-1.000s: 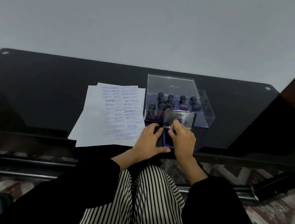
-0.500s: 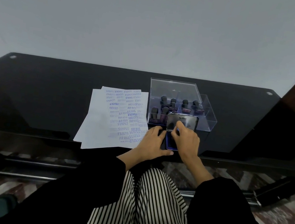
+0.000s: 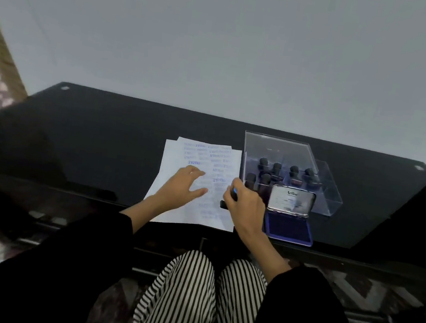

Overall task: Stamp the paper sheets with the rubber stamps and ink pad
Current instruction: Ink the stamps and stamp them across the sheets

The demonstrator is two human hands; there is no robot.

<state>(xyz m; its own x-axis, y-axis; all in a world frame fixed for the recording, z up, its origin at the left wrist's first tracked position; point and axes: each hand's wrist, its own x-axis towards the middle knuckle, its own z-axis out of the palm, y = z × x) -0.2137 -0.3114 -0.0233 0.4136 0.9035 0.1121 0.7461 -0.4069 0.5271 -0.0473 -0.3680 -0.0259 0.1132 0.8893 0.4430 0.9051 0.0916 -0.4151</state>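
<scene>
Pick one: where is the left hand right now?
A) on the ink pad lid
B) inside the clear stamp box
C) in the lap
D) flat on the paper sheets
D: the left hand lies with fingers spread on the paper sheets, while the right hand holds a stamp at the sheets' right edge, beside the open ink pad.
</scene>
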